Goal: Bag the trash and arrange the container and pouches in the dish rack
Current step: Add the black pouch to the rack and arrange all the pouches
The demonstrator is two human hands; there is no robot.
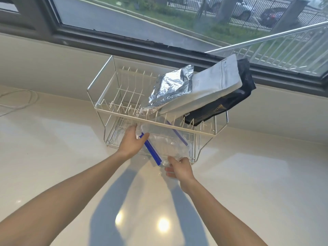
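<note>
Clear plastic container point(165, 148) with blue clips sits half inside the dish rack point(113, 110) lower tier, at 12 o'clock on the desk point(53, 157). Left hand point(131, 143) and right hand point(179, 168) fingers pinch its near edges. Slide it level, clear of the upper tier carrying the pouches point(200, 89).

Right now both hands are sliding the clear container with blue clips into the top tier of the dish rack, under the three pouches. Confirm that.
Not quite. The head view shows the left hand and right hand holding the clear container at the bottom tier of the dish rack, not the top. The rest holds: the three pouches lie on the tier above it.
</note>
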